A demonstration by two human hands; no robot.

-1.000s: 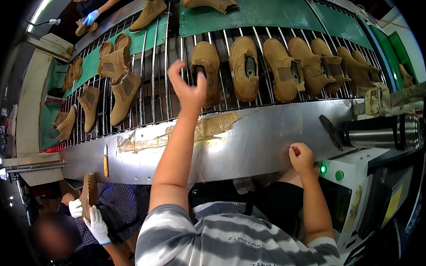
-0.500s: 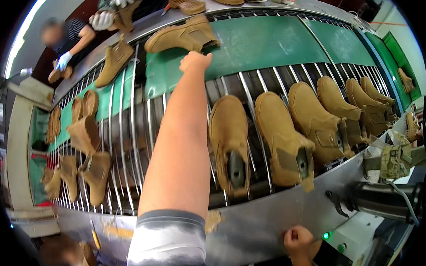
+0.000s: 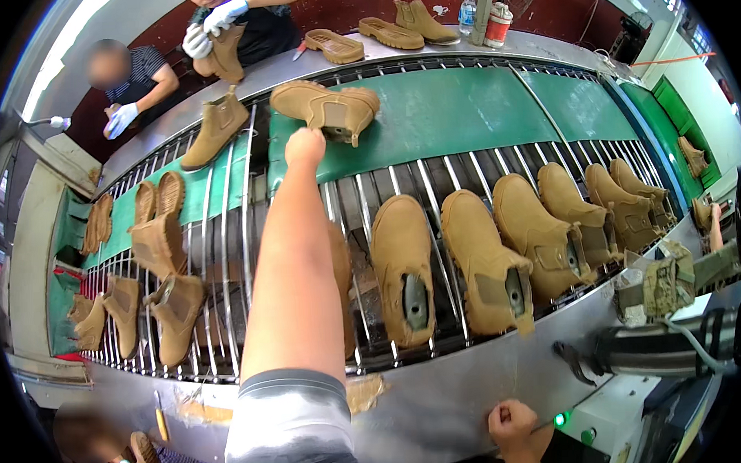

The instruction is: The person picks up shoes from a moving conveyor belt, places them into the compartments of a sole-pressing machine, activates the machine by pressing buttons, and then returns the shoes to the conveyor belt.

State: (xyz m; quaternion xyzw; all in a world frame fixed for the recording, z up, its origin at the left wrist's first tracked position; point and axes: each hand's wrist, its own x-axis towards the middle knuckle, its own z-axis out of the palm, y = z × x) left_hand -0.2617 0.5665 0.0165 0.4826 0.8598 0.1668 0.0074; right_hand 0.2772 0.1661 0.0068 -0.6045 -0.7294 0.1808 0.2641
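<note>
While the right hand (image 3: 514, 422) grips the surface edge (image 3: 442, 400) for balance, the left hand (image 3: 305, 146), fingers curled, reaches the tipped boot (image 3: 325, 108).

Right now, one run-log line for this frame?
left hand: reaching, open, at tan boot on green belt | right hand: gripping metal conveyor edge | boots on rollers: unmoved

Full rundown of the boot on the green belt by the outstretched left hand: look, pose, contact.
The boot is a tan ankle boot with a suede-like upper, a darker elastic side panel and a pale sole. It lies tipped on its side on the green belt, toe pointing left and shaft opening to the right, just beyond the metal rollers. The left hand reaches up to its near edge; whether the fingers actually touch it cannot be told. No other boot touches it.
</note>
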